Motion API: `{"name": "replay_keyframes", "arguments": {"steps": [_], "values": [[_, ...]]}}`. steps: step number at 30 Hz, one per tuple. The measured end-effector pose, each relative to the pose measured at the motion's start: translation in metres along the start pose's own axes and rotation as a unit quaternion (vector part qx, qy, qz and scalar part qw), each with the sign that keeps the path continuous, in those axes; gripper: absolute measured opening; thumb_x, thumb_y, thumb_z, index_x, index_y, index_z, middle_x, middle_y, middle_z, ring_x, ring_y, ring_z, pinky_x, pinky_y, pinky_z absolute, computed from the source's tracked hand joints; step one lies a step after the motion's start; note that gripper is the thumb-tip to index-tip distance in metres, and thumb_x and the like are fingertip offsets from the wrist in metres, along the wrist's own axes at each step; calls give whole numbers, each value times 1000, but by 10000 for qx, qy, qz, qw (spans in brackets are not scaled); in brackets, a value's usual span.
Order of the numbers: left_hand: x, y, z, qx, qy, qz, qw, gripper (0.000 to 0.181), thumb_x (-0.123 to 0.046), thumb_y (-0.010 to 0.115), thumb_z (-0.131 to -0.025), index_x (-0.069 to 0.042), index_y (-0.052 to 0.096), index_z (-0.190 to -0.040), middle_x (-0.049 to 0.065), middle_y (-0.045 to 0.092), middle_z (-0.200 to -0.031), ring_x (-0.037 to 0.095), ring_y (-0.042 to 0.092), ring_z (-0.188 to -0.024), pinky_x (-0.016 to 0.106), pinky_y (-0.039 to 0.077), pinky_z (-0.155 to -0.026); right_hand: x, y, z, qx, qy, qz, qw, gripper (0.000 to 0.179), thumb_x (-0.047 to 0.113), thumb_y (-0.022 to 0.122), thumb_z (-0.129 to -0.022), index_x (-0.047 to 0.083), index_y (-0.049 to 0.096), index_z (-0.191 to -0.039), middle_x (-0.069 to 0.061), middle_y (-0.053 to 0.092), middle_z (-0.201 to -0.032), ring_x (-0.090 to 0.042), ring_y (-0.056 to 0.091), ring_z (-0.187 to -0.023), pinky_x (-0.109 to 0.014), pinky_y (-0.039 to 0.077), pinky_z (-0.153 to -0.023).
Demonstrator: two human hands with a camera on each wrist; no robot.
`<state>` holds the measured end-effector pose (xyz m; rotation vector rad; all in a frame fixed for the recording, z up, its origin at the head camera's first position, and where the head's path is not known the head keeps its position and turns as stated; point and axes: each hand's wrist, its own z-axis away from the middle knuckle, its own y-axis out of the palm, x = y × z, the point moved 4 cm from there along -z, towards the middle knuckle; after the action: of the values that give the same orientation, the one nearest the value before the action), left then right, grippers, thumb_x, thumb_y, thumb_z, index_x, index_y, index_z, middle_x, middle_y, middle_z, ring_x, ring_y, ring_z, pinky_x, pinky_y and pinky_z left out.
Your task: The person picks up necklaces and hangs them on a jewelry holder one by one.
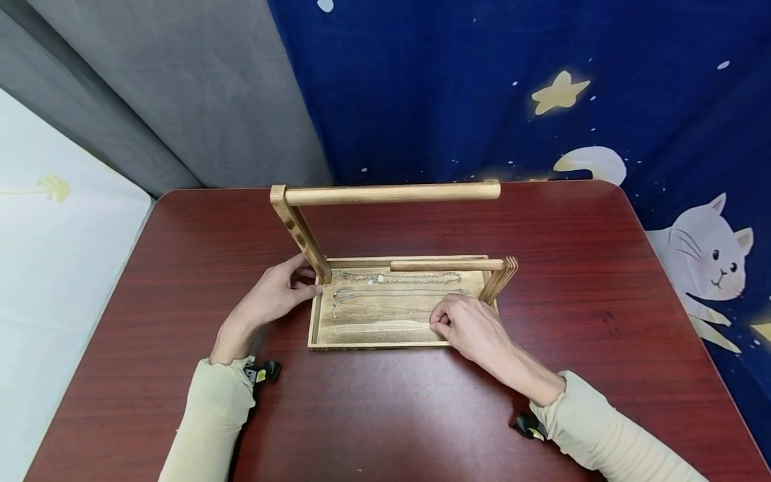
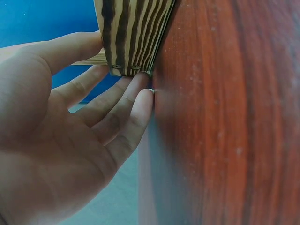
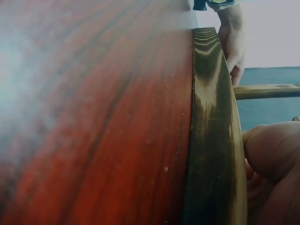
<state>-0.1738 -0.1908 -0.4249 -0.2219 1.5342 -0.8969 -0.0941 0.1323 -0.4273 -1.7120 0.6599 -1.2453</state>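
Observation:
A shallow wooden tray (image 1: 379,345) with a raised wooden bar (image 1: 391,194) stands on the table, several fine necklaces lying in rows inside. My left hand (image 1: 271,291) is at the tray's left end, its thumb at the rim by the upright post (image 1: 304,237). In the left wrist view its fingers reach out loosely to the striped end board (image 2: 133,37). My right hand (image 1: 472,328) is over the tray's right front part, thumb and index finger pinching the end of a thin pale chain necklace (image 1: 379,327). The right wrist view hides those fingertips behind the tray's side.
A shorter wooden bar (image 1: 446,266) runs above the tray's back right, joined to a slatted post (image 1: 501,280). A chunkier chain (image 1: 409,276) lies along the back. The tray rests on a dark red table (image 1: 391,408), with grey and blue curtains (image 1: 434,100) behind.

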Motion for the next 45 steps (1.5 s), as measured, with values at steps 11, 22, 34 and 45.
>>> {"name": "replay_keyframes", "arguments": {"steps": [11, 22, 34, 45], "values": [[0, 0, 0, 20, 6, 21, 10000, 40, -14, 72, -93, -12, 57, -130, 9, 66, -117, 25, 66, -106, 43, 52, -88, 0, 1, -1, 342, 106, -95, 9993, 18, 13, 75, -85, 24, 67, -73, 14, 59, -79, -3, 55, -71, -28, 48, -60], [0, 0, 0, 14, 8, 41, 10000, 39, -15, 71, -93, -13, 57, -129, 8, 67, -117, 24, 66, -106, 42, 52, -88, -2, 2, -1, 434, 116, -207, 9988, 15, 17, 75, -88, 23, 68, -77, 13, 60, -80, -2, 57, -71, -28, 50, -65], [-1, 0, 1, 86, -31, -23, 10000, 41, -16, 70, -93, -15, 55, -132, 7, 66, -118, 23, 65, -107, 43, 51, -89, -1, -1, 1, 316, -245, -516, 9979, 12, 15, 75, -89, 19, 66, -82, 12, 58, -82, -3, 53, -73, -22, 48, -65], [-2, 0, 1, 102, -67, -84, 9999, 39, -16, 70, -93, -17, 55, -129, 5, 65, -117, 20, 66, -106, 41, 51, -89, -1, -3, 1, 275, -322, -584, 9974, 9, 15, 74, -90, 17, 66, -86, 10, 57, -85, -5, 54, -77, -24, 50, -69]]}}
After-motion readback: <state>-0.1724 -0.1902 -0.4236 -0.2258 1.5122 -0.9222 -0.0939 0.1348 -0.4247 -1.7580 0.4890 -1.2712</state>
